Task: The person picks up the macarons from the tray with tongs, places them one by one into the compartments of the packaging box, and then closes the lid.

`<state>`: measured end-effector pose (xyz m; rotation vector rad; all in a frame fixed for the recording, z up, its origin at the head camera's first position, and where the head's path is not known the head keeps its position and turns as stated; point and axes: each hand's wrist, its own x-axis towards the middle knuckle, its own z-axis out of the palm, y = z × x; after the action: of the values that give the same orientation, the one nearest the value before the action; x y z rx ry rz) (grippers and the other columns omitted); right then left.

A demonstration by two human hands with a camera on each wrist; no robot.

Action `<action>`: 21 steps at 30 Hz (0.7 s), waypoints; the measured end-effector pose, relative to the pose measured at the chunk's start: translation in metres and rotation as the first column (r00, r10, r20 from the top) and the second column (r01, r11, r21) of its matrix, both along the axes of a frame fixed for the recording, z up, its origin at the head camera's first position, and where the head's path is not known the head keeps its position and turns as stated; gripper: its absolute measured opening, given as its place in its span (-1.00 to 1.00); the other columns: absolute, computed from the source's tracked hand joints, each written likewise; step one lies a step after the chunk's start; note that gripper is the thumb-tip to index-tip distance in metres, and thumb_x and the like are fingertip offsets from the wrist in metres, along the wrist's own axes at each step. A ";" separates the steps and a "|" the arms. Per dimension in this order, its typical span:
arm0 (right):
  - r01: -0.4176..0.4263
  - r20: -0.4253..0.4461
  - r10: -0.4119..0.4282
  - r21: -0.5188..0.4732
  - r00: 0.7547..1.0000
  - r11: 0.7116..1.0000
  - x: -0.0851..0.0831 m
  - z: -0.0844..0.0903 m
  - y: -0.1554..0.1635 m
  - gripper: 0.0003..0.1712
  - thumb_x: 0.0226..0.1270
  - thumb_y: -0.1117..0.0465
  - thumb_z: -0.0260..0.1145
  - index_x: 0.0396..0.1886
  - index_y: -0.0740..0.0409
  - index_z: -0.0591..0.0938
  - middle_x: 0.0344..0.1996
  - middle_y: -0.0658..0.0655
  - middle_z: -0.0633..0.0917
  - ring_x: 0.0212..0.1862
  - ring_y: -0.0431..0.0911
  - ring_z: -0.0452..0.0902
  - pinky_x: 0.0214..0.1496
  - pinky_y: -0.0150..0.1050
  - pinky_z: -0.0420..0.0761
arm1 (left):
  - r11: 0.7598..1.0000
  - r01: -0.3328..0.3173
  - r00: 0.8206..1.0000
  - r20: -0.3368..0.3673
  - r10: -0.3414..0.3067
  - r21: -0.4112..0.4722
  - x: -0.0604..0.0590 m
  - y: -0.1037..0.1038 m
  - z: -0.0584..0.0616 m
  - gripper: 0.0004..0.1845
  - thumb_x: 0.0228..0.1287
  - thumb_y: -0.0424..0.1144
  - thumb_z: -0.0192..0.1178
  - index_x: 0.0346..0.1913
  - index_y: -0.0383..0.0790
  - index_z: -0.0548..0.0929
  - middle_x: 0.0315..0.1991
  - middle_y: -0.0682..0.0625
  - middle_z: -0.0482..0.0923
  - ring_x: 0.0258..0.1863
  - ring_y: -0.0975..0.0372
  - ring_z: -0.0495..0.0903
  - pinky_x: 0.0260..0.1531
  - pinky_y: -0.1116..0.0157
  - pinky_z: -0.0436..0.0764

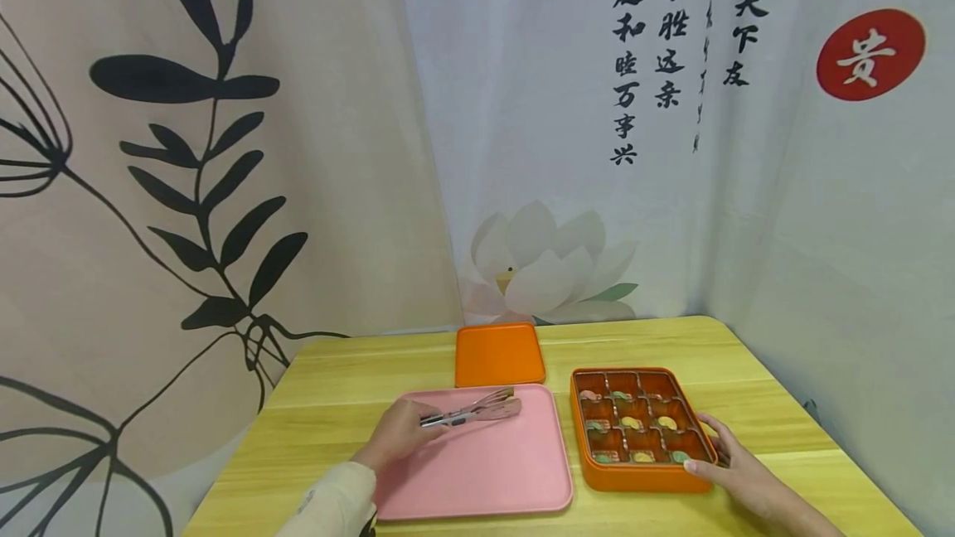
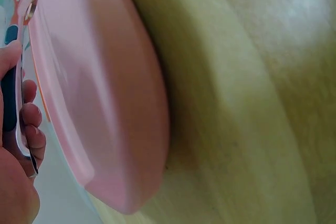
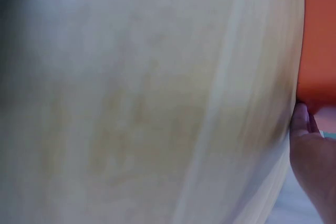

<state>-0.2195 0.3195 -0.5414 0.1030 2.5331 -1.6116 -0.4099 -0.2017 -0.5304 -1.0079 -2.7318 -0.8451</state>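
Note:
My left hand grips a pair of metal tongs by the handles, above the left part of the pink tray. In the left wrist view, the tongs show dark grips with the fingers curled round them, and their ends point away over the tray. At the right, an orange box is divided into small compartments holding pink, green and yellow pieces. My right hand holds this box at its front right corner, thumb at the rim and fingers along the side.
Behind the pink tray lies a flat orange lid. Everything stands on a yellow wood-grain table. A printed curtain hangs close behind the table and along its right side.

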 end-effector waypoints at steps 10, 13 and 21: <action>-0.005 -0.003 0.005 -0.016 1.000 1.000 0.000 0.000 0.000 -0.03 0.49 0.09 0.19 0.55 0.20 -0.25 0.33 0.68 0.15 0.30 0.45 0.24 0.13 0.29 0.38 | 0.999 -0.001 0.999 0.054 -0.001 0.034 0.001 -0.002 0.001 -0.91 0.17 -0.21 0.42 -0.26 -0.09 0.82 -0.59 0.28 0.54 -0.71 0.44 0.29 -0.66 0.40 0.34; -0.005 -0.003 0.005 -0.007 1.000 1.000 0.000 0.000 0.000 -0.02 0.49 0.09 0.20 0.55 0.20 -0.25 0.34 0.69 0.13 0.31 0.48 0.20 0.13 0.30 0.38 | 0.999 -0.005 0.998 0.062 0.003 0.037 0.002 -0.003 0.001 -0.92 0.17 -0.22 0.42 -0.27 -0.09 0.82 -0.61 0.27 0.54 -0.71 0.43 0.28 -0.66 0.40 0.33; -0.006 -0.005 0.006 -0.001 1.000 1.000 0.000 0.000 0.000 -0.02 0.49 0.08 0.20 0.55 0.20 -0.24 0.33 0.69 0.14 0.31 0.46 0.22 0.13 0.29 0.39 | 0.999 -0.017 0.998 0.059 0.016 0.028 0.001 -0.004 0.001 -0.92 0.19 -0.15 0.41 -0.30 -0.04 0.82 -0.64 0.29 0.51 -0.72 0.43 0.24 -0.67 0.40 0.28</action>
<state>-0.2190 0.3193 -0.5410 0.0919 2.5334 -1.6130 -0.4085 -0.2053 -0.5293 -0.9688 -2.7643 -0.9233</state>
